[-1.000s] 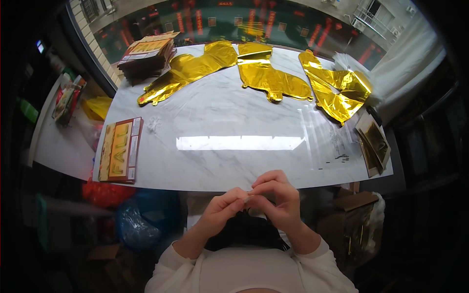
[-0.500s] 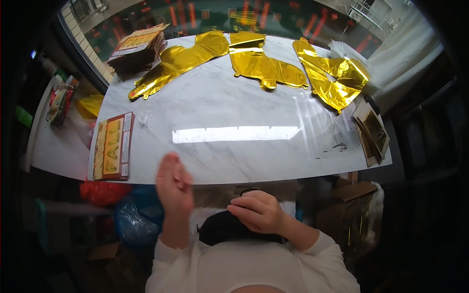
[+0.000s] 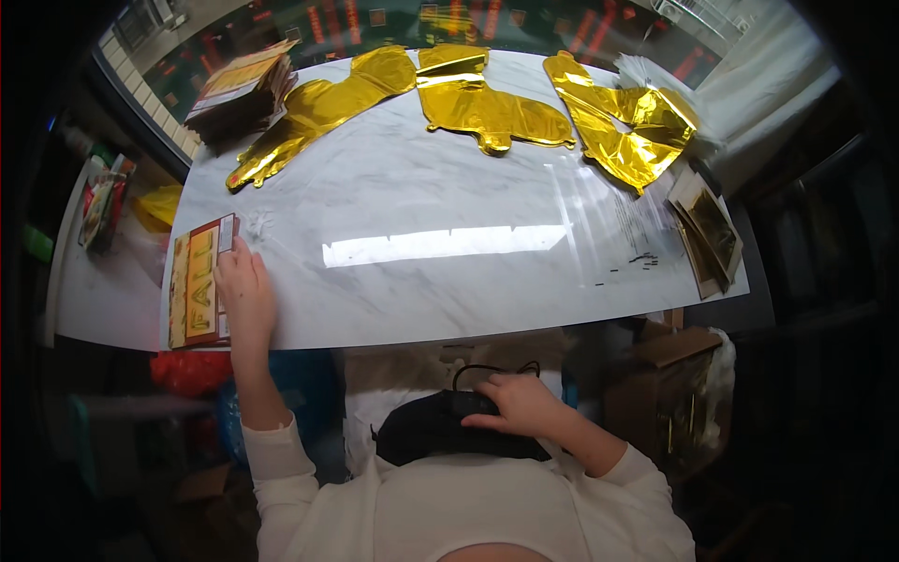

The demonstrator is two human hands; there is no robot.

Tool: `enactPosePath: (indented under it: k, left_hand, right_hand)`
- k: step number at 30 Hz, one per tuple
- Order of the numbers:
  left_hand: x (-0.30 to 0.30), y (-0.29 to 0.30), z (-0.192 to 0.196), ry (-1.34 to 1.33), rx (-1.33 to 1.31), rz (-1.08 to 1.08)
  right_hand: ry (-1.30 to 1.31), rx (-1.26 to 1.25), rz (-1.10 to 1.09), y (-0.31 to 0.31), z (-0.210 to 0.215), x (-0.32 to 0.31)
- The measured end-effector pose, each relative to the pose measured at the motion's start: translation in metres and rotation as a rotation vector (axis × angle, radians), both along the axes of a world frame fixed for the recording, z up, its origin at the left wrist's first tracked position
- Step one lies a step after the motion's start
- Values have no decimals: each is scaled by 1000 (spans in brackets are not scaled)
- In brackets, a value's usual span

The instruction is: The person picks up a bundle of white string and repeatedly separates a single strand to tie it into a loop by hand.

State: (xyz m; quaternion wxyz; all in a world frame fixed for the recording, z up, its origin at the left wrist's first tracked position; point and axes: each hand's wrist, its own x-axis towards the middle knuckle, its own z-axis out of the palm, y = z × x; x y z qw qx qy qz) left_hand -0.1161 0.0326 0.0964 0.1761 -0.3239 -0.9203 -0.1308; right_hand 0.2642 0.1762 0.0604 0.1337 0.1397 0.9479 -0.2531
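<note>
At the table's left edge lies a flat printed packet [image 3: 195, 286] in yellow and red-brown, perhaps a stack of several. My left hand [image 3: 247, 292] rests along its right edge, its fingers stretched out and touching it; no firm grip shows. A black pouch [image 3: 426, 429] with a thin dark cord lies at my lap. Over its right part my right hand [image 3: 520, 405] is spread, thumb apart from the fingers, holding nothing that I can see. Gold foil balloons, flat and letter-like, lie along the far side: left [image 3: 323, 114], middle [image 3: 492, 114] and right [image 3: 632, 131].
A tall stack of printed packets [image 3: 242, 89] stands at the far left. Clear plastic bags [image 3: 599, 229] lie at the right, near brown-and-gold folded packets [image 3: 707, 229]. Below the table are a red bag [image 3: 190, 373], a blue bag [image 3: 304, 393] and an open cardboard box [image 3: 655, 384].
My left hand has moved left and forward from the table's front edge onto the printed packet. My right hand has opened from a curled pose and lowered over the black pouch. The view has shifted slightly.
</note>
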Motion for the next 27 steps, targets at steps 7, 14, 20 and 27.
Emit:
enactPosePath:
  k: [7, 14, 20, 27]
  left_hand:
    - [-12, -9, -1, -3, 31, -8]
    - [9, 5, 21, -111, 236, 4]
    - [7, 4, 19, -228, 282, 6]
    - [-19, 10, 28, -271, 246, -46]
  right_hand:
    - [-69, -151, -85, -5, 5, 29]
    - [-71, -242, -254, -11, -22, 43]
    - [247, -430, -397, 1, -85, 45]
    - [-171, -600, -427, 28, -34, -5]
